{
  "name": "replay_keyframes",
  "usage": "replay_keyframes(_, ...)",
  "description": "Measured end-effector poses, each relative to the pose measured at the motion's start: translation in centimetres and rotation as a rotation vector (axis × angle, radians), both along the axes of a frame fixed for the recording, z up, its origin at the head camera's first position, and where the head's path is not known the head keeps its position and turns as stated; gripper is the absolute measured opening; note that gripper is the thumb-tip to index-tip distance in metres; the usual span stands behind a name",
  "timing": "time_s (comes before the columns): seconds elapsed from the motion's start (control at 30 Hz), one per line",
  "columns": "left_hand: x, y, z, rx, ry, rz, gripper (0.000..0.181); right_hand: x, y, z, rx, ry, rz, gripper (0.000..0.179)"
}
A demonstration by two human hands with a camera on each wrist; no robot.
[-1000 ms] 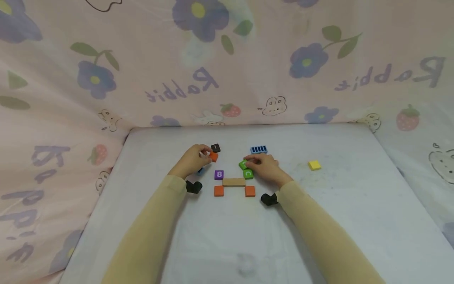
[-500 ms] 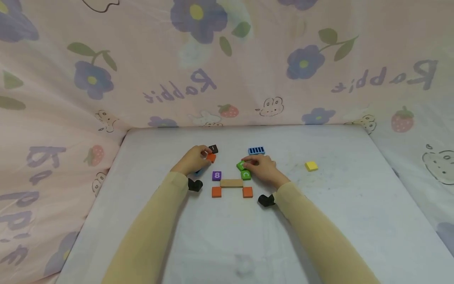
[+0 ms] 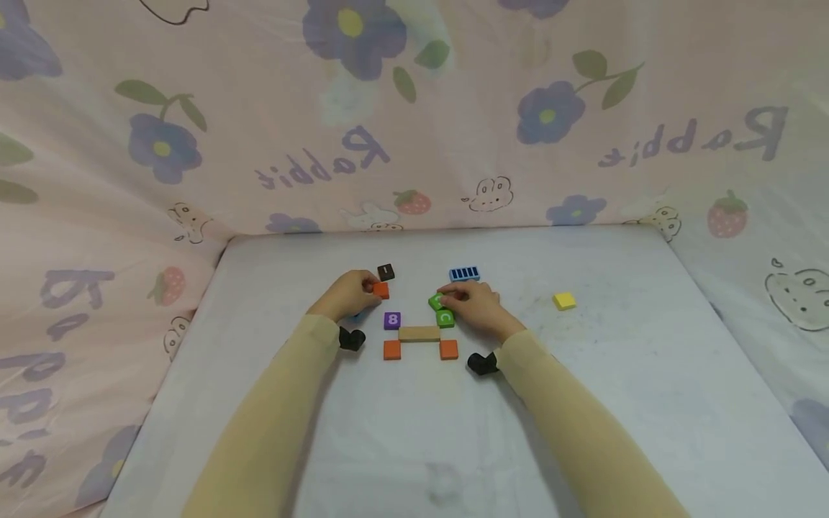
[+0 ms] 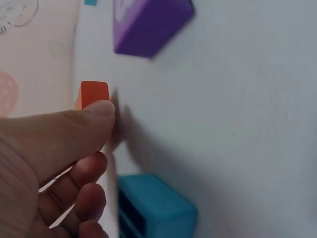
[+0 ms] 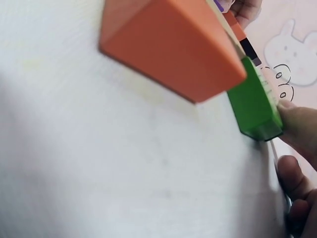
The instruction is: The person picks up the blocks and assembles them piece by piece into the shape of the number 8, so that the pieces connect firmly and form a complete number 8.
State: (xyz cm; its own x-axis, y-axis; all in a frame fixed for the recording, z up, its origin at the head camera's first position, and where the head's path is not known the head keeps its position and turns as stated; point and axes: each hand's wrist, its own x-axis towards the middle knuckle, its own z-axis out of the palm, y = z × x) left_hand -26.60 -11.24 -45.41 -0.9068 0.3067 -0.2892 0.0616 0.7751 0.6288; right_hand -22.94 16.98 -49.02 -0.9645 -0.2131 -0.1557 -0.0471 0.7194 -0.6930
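Observation:
In the head view my left hand (image 3: pixel 346 293) pinches an orange block (image 3: pixel 381 291) between thumb and fingers. The left wrist view shows the thumb on this orange block (image 4: pixel 94 93), with a blue block (image 4: pixel 156 206) below the hand. My right hand (image 3: pixel 478 305) holds a tilted green letter block (image 3: pixel 436 302) by its right side, thumb and forefinger around it. Just below is a second green block (image 3: pixel 445 319) marked C. A purple block (image 3: pixel 392 321) marked 8 sits to the left. Between two orange blocks, slightly above them, lies a plain wooden bar (image 3: pixel 419 334).
Beyond the left hand lies a dark block (image 3: pixel 386 272). A blue striped block (image 3: pixel 464 273) is behind the right hand, and a yellow block (image 3: pixel 564 301) lies farther right. Patterned cloth (image 3: pixel 414 158) hangs around the white table (image 3: pixel 388 446).
The left hand has drawn the orange block slightly nearer and turned it squarer, widening its gap from the dark block. The right hand stays on the green block. The whole head view shifts slightly.

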Motion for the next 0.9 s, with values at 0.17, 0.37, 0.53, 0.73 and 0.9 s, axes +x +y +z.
replay_keyframes(0.17, 0.5, 1.0, 0.7, 0.039, 0.036, -0.044, 0.040, -0.1, 0.2, 0.2, -0.002, -0.017, -0.005, 0.032)
replay_keyframes(0.37, 0.8, 2.2, 1.0, 0.045, 0.034, -0.090, 0.041, -0.4, 0.2, 0.2, -0.011, -0.019, 0.000, 0.034)
replay_keyframes(0.53, 0.7, 2.3, 0.7, 0.015, -0.004, -0.121, 0.040, -0.3, 0.2, -0.2, -0.015, -0.020, -0.001, 0.033)
replay_keyframes(0.73, 0.5, 2.0, 0.3, -0.011, -0.030, -0.127, 0.037, -0.1, 0.0, -0.3, -0.005, -0.020, -0.005, 0.033)
replay_keyframes(0.9, 0.5, 2.2, 0.4, -0.028, -0.003, -0.121, 0.037, -0.1, 0.0, -0.1, 0.000, -0.016, -0.013, 0.033)
